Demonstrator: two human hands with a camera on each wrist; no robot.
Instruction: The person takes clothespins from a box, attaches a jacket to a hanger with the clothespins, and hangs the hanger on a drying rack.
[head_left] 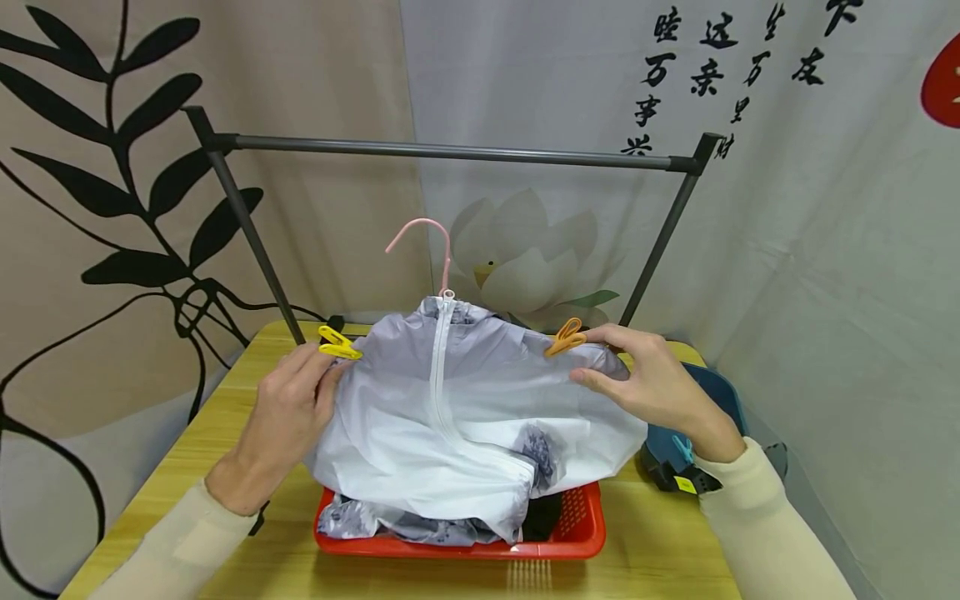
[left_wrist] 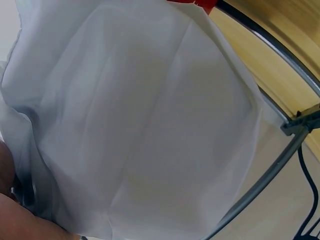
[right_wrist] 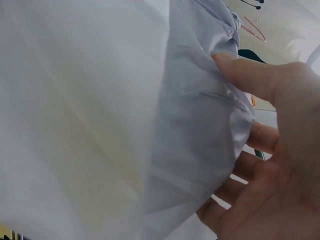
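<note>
A pale grey-to-white zip jacket (head_left: pixel 487 400) hangs on a pink hanger (head_left: pixel 447 258), its hook rising from the collar. My left hand (head_left: pixel 281 417) grips the jacket's left-side shoulder, right beside a yellow clip (head_left: pixel 339 343) on the fabric. On the other shoulder sits an orange clip (head_left: pixel 566 337). My right hand (head_left: pixel 660 379) holds that shoulder, index fingertip at the clip. In the right wrist view, the thumb (right_wrist: pixel 245 72) lies on the near side of the cloth and the other fingers reach behind its edge. Jacket cloth (left_wrist: pixel 145 120) fills most of the left wrist view.
A red basket (head_left: pixel 457 546) with patterned and black cloth stands below the jacket on the wooden table (head_left: pixel 247 467). Behind rises a grey rack with a horizontal bar (head_left: pixel 450 151). At right is a blue bin (head_left: pixel 712 396) with a blue clip (head_left: pixel 682 448) in it.
</note>
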